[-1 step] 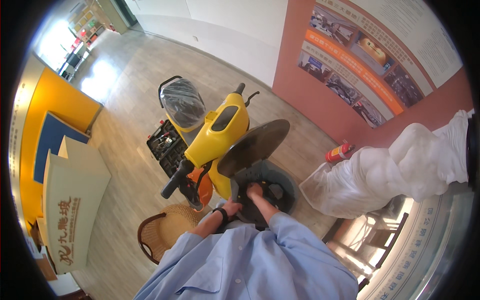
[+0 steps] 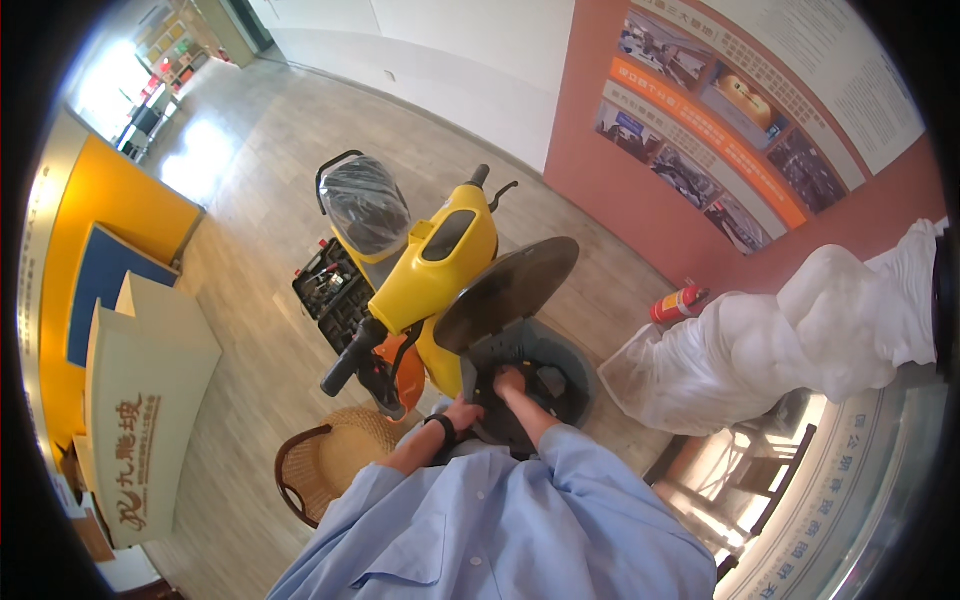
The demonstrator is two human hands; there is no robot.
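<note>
Right hand reaches down into the open storage well of the yellow scooter, fingers curled on a dark part at the well's middle; whether they grip it or only press on it cannot be told at this size. Left hand, with a dark band at the wrist, rests on the near rim of the well, fingers bent over the edge; what it holds, if anything, is hidden. The seat is hinged up and stands tilted over the far side of the well, its dark underside facing the person.

Judged from this pose, the step is work on a fitting inside the well. To do it well: keep the left hand braced on the rim so the scooter does not rock; work the right hand straight down rather than at a slant, as the well is deep and its walls close; mind the raised seat, which could drop on the forearms if knocked.

Around the scooter: a handlebar grip points toward the person, left of the well; a plastic-wrapped rear box sits at the far end; a black toolbox lies open on the floor to the scooter's left; a wicker chair stands near its front left; a white-wrapped object and a red extinguisher lie to its right.
</note>
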